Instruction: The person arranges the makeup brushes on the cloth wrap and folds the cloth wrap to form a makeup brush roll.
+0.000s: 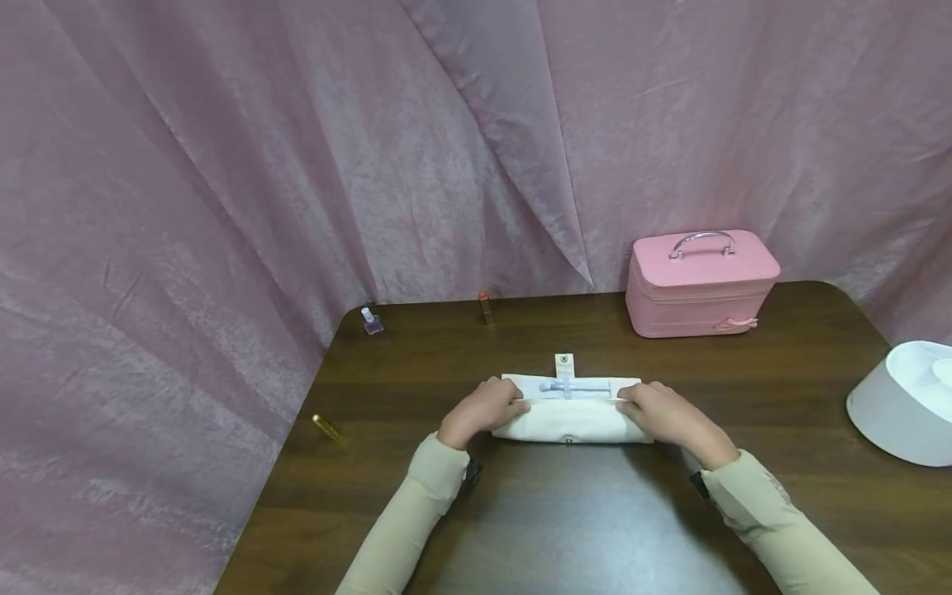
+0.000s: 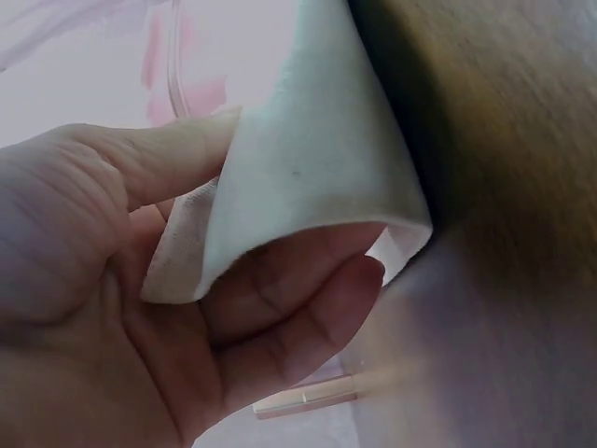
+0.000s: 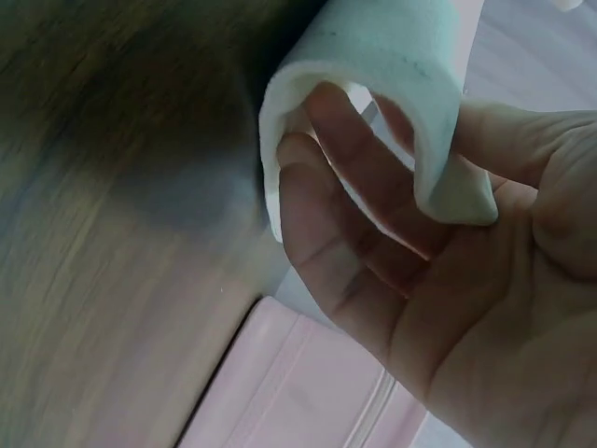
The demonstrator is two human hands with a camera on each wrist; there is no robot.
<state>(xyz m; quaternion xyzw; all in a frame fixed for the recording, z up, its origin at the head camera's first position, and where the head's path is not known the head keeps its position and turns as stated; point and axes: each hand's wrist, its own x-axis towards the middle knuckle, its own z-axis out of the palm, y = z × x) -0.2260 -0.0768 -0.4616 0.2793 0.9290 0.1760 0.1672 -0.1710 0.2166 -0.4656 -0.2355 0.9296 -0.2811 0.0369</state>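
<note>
A white roll-up pouch (image 1: 573,421), partly folded over, lies across the middle of the table. Its snap tab (image 1: 564,364) points toward the back, and a slim pale-blue brush-like stick (image 1: 587,386) shows in the open strip. My left hand (image 1: 485,407) grips the left end, thumb on the outside and fingers inside the curled fold. At the opposite end my right hand (image 1: 668,416) holds the fold likewise. Both wrist views show the thick material of the pouch (image 2: 303,149) bent into a hollow curve around the fingers. Whatever else lies inside the fold is hidden.
A pink vanity case (image 1: 702,306) stands at the back right, and a white round container (image 1: 888,413) at the right edge. Along the back are a lipstick (image 1: 486,309) and a nail polish bottle (image 1: 373,322). A gold tube (image 1: 326,427) lies at left.
</note>
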